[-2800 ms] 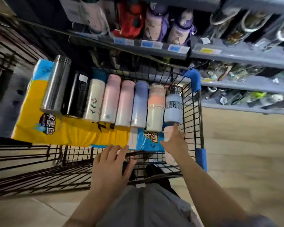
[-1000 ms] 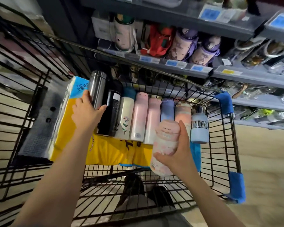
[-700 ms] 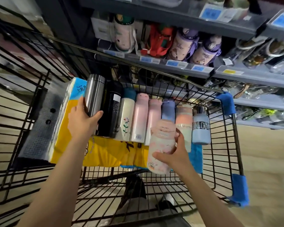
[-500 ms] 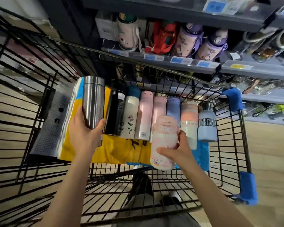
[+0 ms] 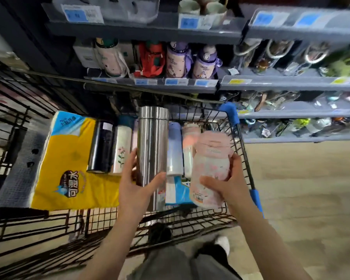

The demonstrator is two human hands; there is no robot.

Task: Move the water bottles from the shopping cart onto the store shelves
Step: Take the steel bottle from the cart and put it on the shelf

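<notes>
My left hand (image 5: 136, 185) grips a tall steel bottle (image 5: 153, 142), held upright above the wire shopping cart (image 5: 243, 152). My right hand (image 5: 228, 183) grips a pink flowered bottle (image 5: 211, 162) lifted near the cart's right side. Several bottles still lie side by side in the cart: a black one (image 5: 101, 146), a white one with a flower (image 5: 121, 150), a pale blue one (image 5: 175, 148) and a peach-and-white one (image 5: 188, 146). The store shelf (image 5: 150, 82) just beyond the cart carries other bottles in purple, red and cream covers.
A yellow and blue paper pack (image 5: 67, 160) fills the cart's left half under the bottles. Blue corner pads (image 5: 229, 114) mark the cart's right rim. More shelves (image 5: 291, 83) with glass bottles run to the right. Wooden floor (image 5: 301, 188) lies right of the cart.
My left hand has lifted the steel bottle out of the row and carried it right, toward the centre. My right hand has raised the pink bottle higher and to the right.
</notes>
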